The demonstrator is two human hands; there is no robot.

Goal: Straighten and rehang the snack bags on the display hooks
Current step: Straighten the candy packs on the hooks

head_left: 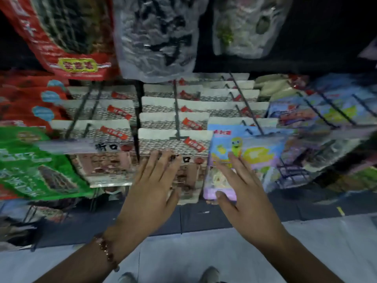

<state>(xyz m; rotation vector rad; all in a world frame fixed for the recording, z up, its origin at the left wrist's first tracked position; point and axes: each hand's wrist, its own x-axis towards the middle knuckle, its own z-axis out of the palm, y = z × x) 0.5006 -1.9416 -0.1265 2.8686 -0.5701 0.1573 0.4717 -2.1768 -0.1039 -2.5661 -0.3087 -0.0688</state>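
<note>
Nearest, hands: left hand (151, 188) flat on the white snack bag (173, 144), fingers straight, gripping nothing; right hand (242, 193) spread against the purple snack bag (244, 152), thumb at its lower edge.
Relation: purple bag hangs lengthwise downward, just beyond right fingertips.
Farther: its hook (247, 111) above.
Unclear: hang-hole blurred.

Person's forearms bare, no sleeves visible. Left wrist carries a beaded bracelet (107, 251) of reddish-brown and pale beads. Two grey shoe toes (209, 274) appear at the lower edge, blurred.
</note>
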